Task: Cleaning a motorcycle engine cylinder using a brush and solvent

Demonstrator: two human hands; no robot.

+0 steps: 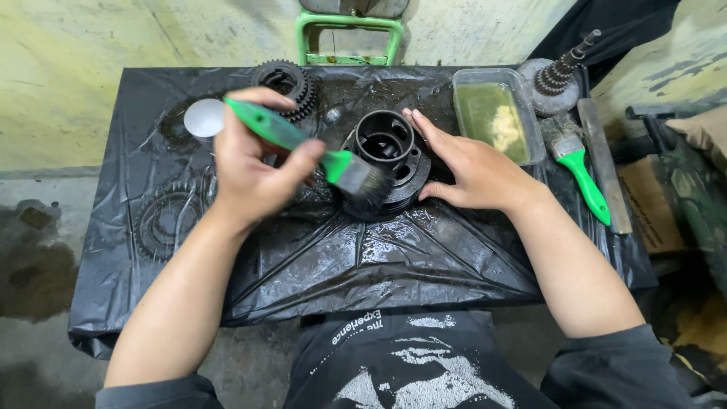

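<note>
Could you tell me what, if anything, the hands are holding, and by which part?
The left hand grips a green-handled brush mid-handle; the right hand rests on the round black part, steadying its side.

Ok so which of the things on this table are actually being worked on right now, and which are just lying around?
In use:
- green-handled brush, held in the left hand
- round black metal part, steadied by the right hand

Lying about:
- second green brush
- plastic tray of greenish liquid
- two gears
- splined shaft
- flat metal bar
- round metal lid
</note>
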